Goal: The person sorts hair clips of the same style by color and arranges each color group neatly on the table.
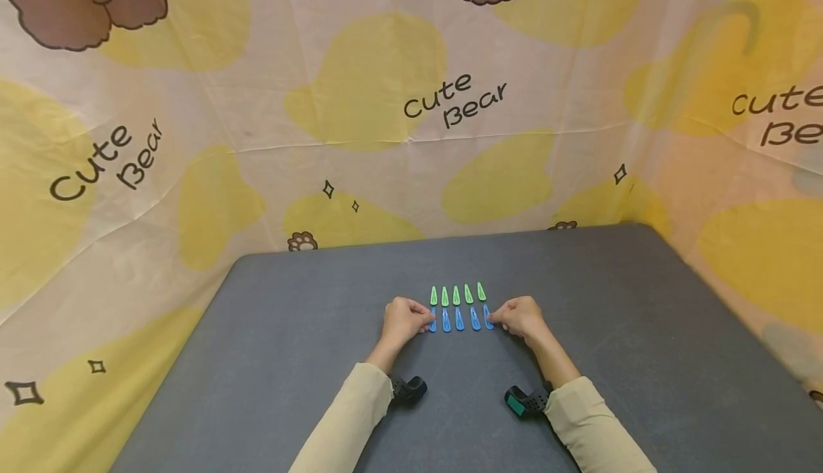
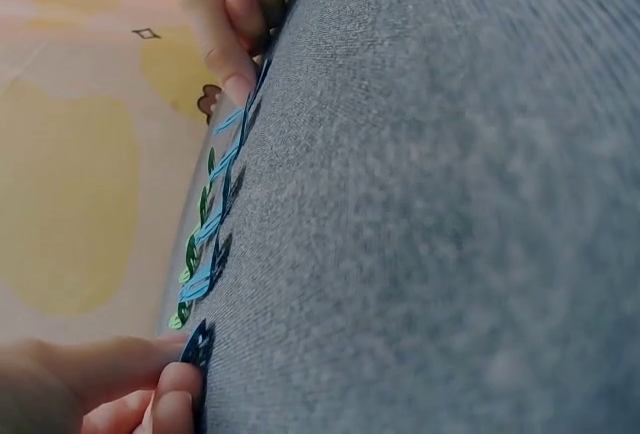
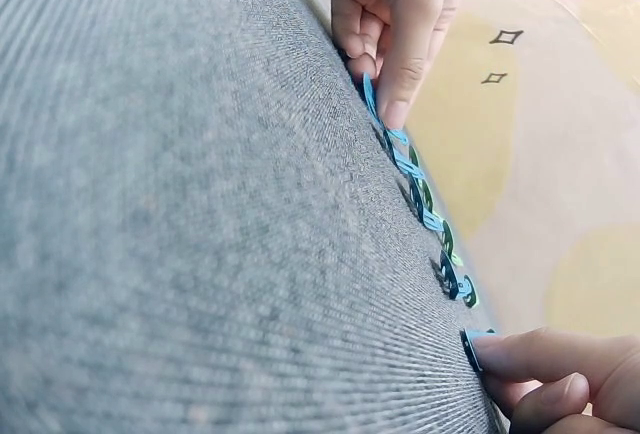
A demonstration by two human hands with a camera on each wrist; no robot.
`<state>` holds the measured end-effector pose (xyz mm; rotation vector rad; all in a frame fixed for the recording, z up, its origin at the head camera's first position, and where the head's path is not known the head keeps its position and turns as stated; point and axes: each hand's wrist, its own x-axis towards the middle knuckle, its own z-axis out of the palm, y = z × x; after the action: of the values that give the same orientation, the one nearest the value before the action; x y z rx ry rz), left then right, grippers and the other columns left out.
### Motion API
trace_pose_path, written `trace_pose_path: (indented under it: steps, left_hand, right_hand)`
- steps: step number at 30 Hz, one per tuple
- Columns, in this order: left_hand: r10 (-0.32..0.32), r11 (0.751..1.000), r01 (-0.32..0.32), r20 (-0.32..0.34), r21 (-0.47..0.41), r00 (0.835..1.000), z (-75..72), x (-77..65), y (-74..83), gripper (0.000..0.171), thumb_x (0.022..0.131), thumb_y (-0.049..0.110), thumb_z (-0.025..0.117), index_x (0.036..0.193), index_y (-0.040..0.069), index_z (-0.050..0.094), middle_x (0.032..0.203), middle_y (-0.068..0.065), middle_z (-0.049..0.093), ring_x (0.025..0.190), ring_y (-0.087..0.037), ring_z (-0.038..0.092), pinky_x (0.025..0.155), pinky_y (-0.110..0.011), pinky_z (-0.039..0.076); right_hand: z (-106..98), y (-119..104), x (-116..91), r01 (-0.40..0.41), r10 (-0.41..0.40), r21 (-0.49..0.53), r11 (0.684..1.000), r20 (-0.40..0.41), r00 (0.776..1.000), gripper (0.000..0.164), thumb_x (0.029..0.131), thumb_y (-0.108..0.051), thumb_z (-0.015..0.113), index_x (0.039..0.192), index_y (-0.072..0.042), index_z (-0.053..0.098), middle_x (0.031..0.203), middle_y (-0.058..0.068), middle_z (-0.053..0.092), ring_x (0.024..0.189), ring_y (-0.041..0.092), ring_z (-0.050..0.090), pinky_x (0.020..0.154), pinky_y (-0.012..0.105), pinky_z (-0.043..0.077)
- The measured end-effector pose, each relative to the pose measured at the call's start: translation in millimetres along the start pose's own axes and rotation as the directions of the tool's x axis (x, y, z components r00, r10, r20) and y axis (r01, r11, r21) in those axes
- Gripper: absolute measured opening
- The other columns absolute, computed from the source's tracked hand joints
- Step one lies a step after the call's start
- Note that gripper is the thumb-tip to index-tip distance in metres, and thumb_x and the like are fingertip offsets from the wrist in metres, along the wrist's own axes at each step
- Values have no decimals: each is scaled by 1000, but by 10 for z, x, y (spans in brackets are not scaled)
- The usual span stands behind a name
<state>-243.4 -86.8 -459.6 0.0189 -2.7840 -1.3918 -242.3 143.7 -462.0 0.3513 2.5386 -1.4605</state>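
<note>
Two rows of snap hair clips lie on the dark grey table, a green row behind a blue row. At the left end, my left hand (image 1: 405, 319) pinches the outermost blue hair clip (image 2: 196, 344) between thumb and fingers. My right hand (image 1: 519, 316) pinches the blue hair clip at the right end (image 3: 474, 350) the same way. Between the hands lie several more blue hair clips (image 1: 459, 319), side by side and slightly apart. Behind them the green hair clips (image 1: 456, 295) stand in line, the rightmost (image 1: 481, 291) set a little farther back.
The grey table (image 1: 289, 359) has a rounded far edge. A printed cloth (image 1: 360, 87) with yellow patches and lettering hangs behind and at both sides. Black wrist straps (image 1: 408, 390) are on both forearms, below light sleeves.
</note>
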Motion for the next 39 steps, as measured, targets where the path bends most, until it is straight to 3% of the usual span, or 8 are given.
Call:
trace_pose_path:
  steps: [19, 29, 39]
  left_hand:
    - [-38, 999, 38, -35, -21, 999, 46, -46, -8, 11, 76, 10, 79, 71, 1, 74, 62, -11, 71, 44, -3, 55, 47, -19, 47]
    - [-20, 999, 19, -27, -41, 999, 59, -75, -59, 12, 76, 10, 79, 73, 0, 74, 63, -13, 72, 45, -6, 59, 46, -19, 48]
    - [3, 998, -6, -48, -60, 999, 72, -81, -93, 11, 76, 9, 78, 73, -1, 74, 65, -14, 72, 48, -9, 62, 49, -19, 48]
  right_hand:
    - [39, 28, -5, -17, 17, 24, 1000, -3, 1000, 28, 80, -15, 74, 59, -8, 57, 47, -6, 43, 43, 6, 35, 44, 23, 27]
    - [55, 80, -6, -38, 38, 23, 999, 7, 999, 24, 81, -16, 74, 63, -7, 59, 48, -6, 43, 45, 7, 36, 46, 23, 29]
    - [55, 91, -5, -5, 5, 40, 999, 7, 1000, 26, 80, -15, 74, 61, -8, 58, 47, -7, 43, 43, 5, 34, 44, 22, 27]
